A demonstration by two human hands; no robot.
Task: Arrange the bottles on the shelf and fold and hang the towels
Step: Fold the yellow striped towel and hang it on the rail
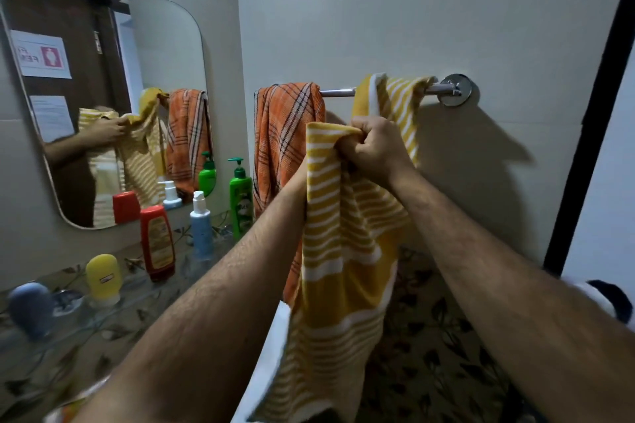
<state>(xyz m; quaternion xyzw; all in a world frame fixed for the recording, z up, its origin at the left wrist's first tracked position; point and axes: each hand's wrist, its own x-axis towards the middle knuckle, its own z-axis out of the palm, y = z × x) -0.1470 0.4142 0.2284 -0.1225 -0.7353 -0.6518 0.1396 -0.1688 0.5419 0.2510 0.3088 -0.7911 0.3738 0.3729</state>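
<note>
Both hands' grip is closed on the yellow towel, half-draped over the rail; orange towel hung, bottles shelved.

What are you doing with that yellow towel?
A person is hanging the yellow striped towel on the towel bar. The right hand grips a bunched edge; the left hand is hidden behind the cloth. The orange checked towel already hangs there. Bottles stand on the glass shelf.

Right hand gripping yellow striped towel
</note>
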